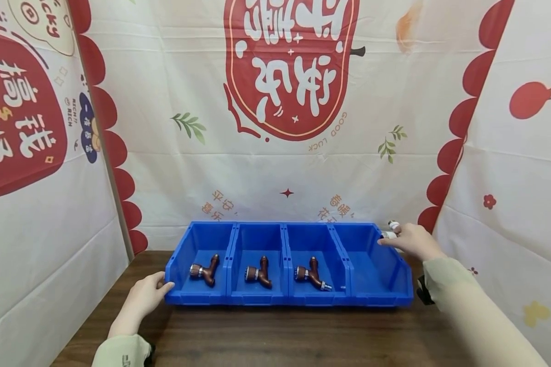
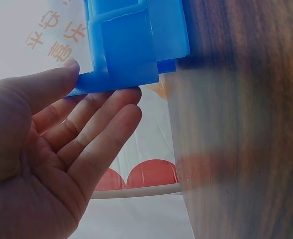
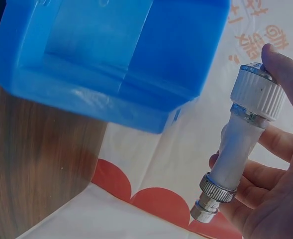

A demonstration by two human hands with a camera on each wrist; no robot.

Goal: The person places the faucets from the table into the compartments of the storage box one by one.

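Observation:
A row of joined blue storage bins (image 1: 319,300) stands on the table. Brown plastic faucets lie in the three left bins: one at the far left (image 1: 206,271), one beside it (image 1: 259,273), and a third (image 1: 311,275) with a silver end fitting. My left hand (image 1: 143,294) grips the left rim of the bins, thumb on one side of the lip and fingers on the other in the left wrist view. A white faucet (image 3: 238,142) with a ribbed knob and silver connector is held in my right hand (image 1: 413,239), above and beside the right bin's outer wall.
The wooden table (image 1: 257,334) extends in front of the bins. Printed cloth (image 1: 275,168) hangs close behind them, with further cloth panels on the left (image 1: 41,244) and right (image 1: 509,219).

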